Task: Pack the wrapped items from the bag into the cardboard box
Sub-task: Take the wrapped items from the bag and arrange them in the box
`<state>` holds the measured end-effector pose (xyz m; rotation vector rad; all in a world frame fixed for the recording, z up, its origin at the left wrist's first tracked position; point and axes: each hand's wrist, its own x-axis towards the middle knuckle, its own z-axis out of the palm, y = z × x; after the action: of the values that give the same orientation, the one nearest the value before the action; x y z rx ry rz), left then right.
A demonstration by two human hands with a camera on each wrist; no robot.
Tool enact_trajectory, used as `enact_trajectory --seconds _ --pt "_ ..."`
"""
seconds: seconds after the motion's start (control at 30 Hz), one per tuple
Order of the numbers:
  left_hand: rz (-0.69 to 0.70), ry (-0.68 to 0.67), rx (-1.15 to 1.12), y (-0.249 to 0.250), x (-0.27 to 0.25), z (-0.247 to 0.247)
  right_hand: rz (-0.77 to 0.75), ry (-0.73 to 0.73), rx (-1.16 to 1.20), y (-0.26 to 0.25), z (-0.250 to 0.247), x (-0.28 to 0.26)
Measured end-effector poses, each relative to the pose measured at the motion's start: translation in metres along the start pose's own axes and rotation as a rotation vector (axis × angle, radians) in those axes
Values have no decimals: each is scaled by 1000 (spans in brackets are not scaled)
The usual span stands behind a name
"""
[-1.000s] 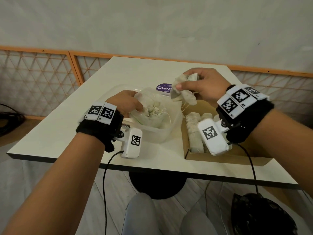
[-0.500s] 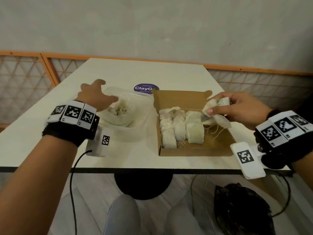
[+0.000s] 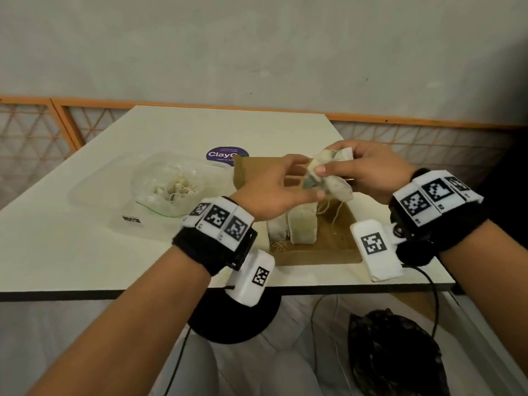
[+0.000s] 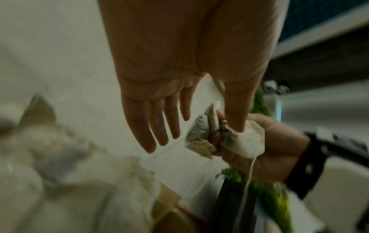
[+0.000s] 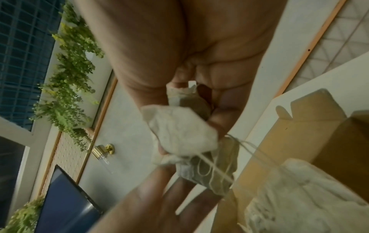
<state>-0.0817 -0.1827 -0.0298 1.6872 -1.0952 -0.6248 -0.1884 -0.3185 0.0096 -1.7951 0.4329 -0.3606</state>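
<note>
My right hand (image 3: 323,170) grips a small bunch of white wrapped pouches (image 3: 338,187) with loose strings, held above the open cardboard box (image 3: 314,257). My left hand (image 3: 310,178) reaches in from the left with straight fingers (image 4: 151,126), its thumb touching the pouches (image 4: 249,141). The right wrist view shows the same bunch (image 5: 179,130) pinched between thumb and fingers. Several packed pouches (image 3: 303,227) lie in rows at the left of the box; the left hand hides part of them. The clear plastic bag (image 3: 171,190) with more pouches sits in a transparent tub (image 3: 94,192) to the left.
A purple round sticker (image 3: 227,154) lies on the table behind the box. The table's front edge (image 3: 114,292) is near my wrists. A black bag (image 3: 394,352) sits on the floor below. An orange-framed lattice railing (image 3: 28,132) runs behind the table.
My left hand has left the bag and crossed right to the pouches. The right hand carried the bunch from above the bag to over the box and now holds it higher.
</note>
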Motion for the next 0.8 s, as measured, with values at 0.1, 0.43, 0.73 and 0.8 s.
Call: enact_trajectory --seconds 0.1,0.43,0.73,0.8 --pt "-182 -81 -376 0 5 4 5 -37 40 0 5 3" --pt "-149 234 401 -28 9 -26 159 -14 -1099 44 -14 -3" --pt "-253 97 689 -18 7 -17 36 -2 -1015 47 11 -2" --pt "-253 79 686 -16 5 -16 74 -12 -861 49 16 -2"
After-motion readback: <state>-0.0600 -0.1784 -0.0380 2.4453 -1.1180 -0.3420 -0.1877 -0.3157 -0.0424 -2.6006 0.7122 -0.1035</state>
